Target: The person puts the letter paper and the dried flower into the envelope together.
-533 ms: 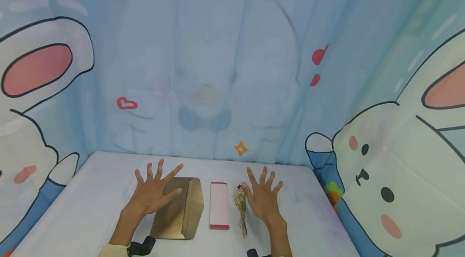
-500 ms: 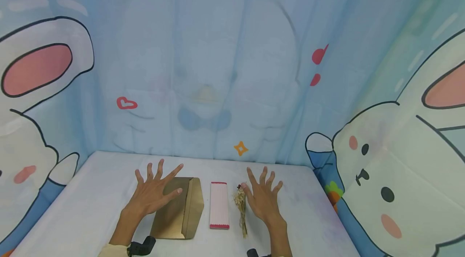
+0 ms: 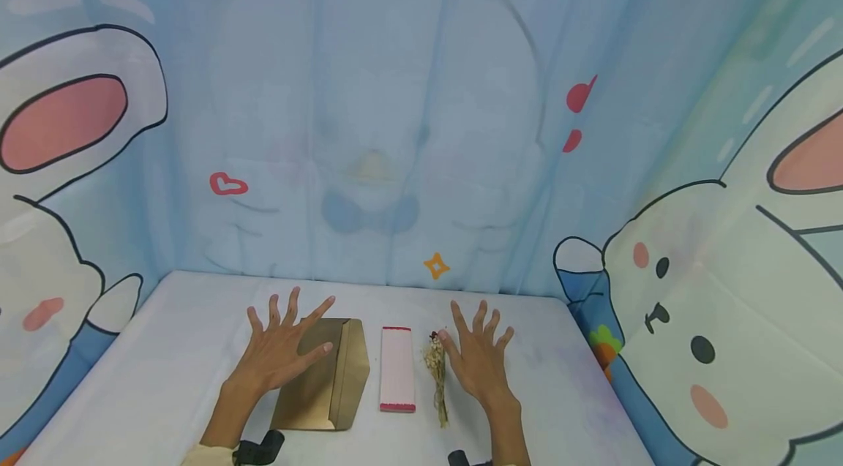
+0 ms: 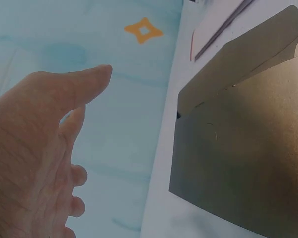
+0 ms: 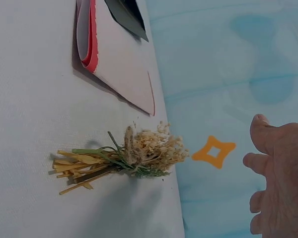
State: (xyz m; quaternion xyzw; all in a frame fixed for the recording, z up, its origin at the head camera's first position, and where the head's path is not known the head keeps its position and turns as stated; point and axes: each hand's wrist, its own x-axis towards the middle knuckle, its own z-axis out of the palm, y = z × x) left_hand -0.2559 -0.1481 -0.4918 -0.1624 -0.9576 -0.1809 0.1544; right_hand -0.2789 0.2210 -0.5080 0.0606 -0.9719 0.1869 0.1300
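My left hand [image 3: 276, 356] hovers with spread fingers over the left part of a gold-brown envelope [image 3: 309, 404], hiding some of it. In the left wrist view the envelope [image 4: 238, 148] has its flap unfolded, and the hand [image 4: 35, 139] is apart from it. A folded pink paper with red edges [image 3: 397, 371] lies right of the envelope. Further right is a small bundle of dried flowers [image 3: 435, 363], tied with twine [image 5: 129, 146]. Beside the bundle, my right hand [image 3: 479, 363] is spread and holds nothing; its thumb overlaps the flower heads in the head view only.
All the items lie on a white-covered table [image 3: 566, 393]. Behind it hangs a light blue curtain [image 3: 369, 85] with cartoon prints, and rabbit-printed cloth [image 3: 737, 290] rises at the right side. Dark wrist cameras [image 3: 260, 448] are strapped at both wrists.
The head view has tilted very slightly, so the table things sit a touch higher in it. Both hands keep the same spread pose, and the objects lie where they were.
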